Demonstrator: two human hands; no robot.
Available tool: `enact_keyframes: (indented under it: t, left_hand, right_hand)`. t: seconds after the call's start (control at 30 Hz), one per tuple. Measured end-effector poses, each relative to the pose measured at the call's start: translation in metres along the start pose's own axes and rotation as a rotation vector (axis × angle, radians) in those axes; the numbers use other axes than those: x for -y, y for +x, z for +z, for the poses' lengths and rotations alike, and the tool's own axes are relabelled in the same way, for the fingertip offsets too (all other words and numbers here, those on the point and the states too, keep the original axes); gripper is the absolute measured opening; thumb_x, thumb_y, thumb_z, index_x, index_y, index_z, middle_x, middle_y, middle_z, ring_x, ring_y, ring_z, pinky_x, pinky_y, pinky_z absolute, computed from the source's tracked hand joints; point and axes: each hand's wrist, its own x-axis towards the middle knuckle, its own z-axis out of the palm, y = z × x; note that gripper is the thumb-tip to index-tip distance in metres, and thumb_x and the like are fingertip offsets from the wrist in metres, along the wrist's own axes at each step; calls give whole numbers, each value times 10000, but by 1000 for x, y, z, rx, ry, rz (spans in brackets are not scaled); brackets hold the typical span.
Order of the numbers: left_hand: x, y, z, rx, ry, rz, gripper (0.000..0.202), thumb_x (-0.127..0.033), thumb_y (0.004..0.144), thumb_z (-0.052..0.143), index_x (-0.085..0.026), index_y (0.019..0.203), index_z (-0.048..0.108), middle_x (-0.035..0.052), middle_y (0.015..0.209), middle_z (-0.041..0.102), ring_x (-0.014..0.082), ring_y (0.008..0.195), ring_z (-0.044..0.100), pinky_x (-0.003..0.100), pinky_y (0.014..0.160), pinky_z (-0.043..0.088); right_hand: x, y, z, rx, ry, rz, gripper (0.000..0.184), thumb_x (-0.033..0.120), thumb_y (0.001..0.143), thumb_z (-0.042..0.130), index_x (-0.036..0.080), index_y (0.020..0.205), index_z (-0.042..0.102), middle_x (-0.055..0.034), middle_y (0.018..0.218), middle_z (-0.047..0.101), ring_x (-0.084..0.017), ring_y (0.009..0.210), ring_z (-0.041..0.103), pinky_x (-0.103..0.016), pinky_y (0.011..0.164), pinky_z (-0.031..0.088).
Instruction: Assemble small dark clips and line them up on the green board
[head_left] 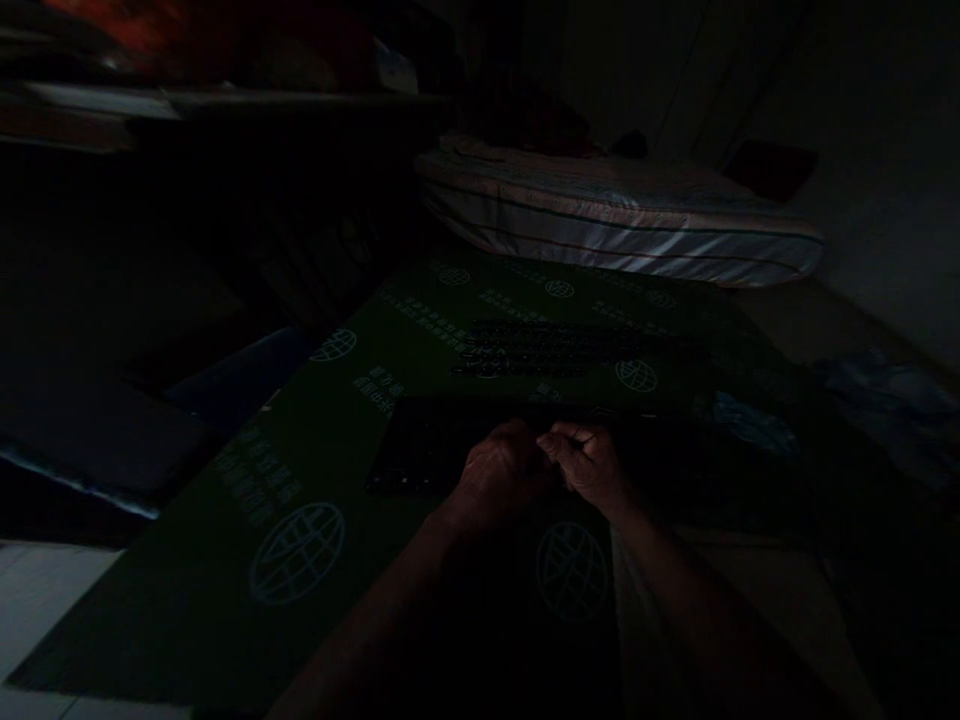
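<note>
My left hand and my right hand meet over a long, flat black object whose kind the dim light hides. My left fingers are curled and partly hidden behind the back of the hand. On the right, thumb and fingers are pressed together, pinching close to the left hand. Whatever lies between the fingers is too dark to make out. Beyond the black object lie several thin dark strips, side by side. All of this rests on a green board printed with pale globes and lettering.
A crumpled, bluish clear plastic bag lies at the right. Behind the board is a striped mattress. A shelf with piled things stands at the upper left, and a dark blue-edged item sits beside the board.
</note>
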Motion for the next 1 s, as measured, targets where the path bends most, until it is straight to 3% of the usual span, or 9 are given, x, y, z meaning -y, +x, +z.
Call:
enact_keyframes:
  t: [0.27,0.7,0.83,1.0]
  left_hand:
    - [5,0,6,-3,25,90,111,-247,756,607,-188,677,656,17,752,563,150,713,562,222,571,409]
    - [7,-2,10,5,-30,91,89,-218,771,601,-180,814,669,41,845,604,178,799,579,253,674,451]
    - [10,-4,9,-27,-94,100,81,-213,785,582,-184,784,658,23,804,597,157,750,582,230,633,442]
    - [17,-7,10,-53,-214,100,137,-223,825,540,-189,890,656,30,837,631,157,774,602,234,666,457]
  right_hand:
    - [4,-1,2,-70,50,28,451,557,761,504,197,491,474,40,420,443,-74,366,401,-193,369,301]
    - [-3,0,2,-130,261,69,452,529,785,510,177,503,466,33,449,515,-40,273,360,-178,282,247]
    - [-4,1,2,-108,343,32,426,502,788,532,166,530,480,25,493,553,-33,262,383,-168,270,245]
    - [-3,2,0,-44,417,-49,407,491,815,505,156,582,521,3,570,611,-42,298,445,-170,308,306]
